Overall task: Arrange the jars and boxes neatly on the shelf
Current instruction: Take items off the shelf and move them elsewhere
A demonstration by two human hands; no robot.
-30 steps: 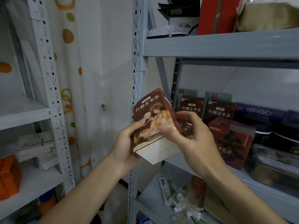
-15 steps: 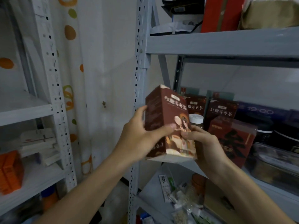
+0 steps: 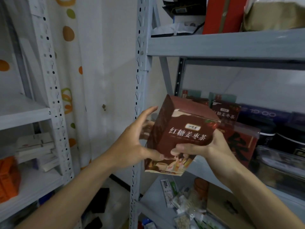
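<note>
The brown tea box point(image 3: 179, 136) is up in front of the grey shelf unit, tilted, held between both my hands just off the front edge of the middle shelf point(image 3: 203, 164). To the left, open air runs from the perforated upright point(image 3: 139, 100) out to the dotted curtain point(image 3: 69, 63). My left hand point(image 3: 133, 146) is spread fairly wide, palm against the box's left side, thumb on its lower front. My right hand point(image 3: 204, 146) wraps under and across the front face, fingers curled tight on it. Behind it stand matching tea boxes point(image 3: 226, 111), a clear-wrapped red box point(image 3: 239, 142) and dark jars point(image 3: 280, 134), leaving little room.
</note>
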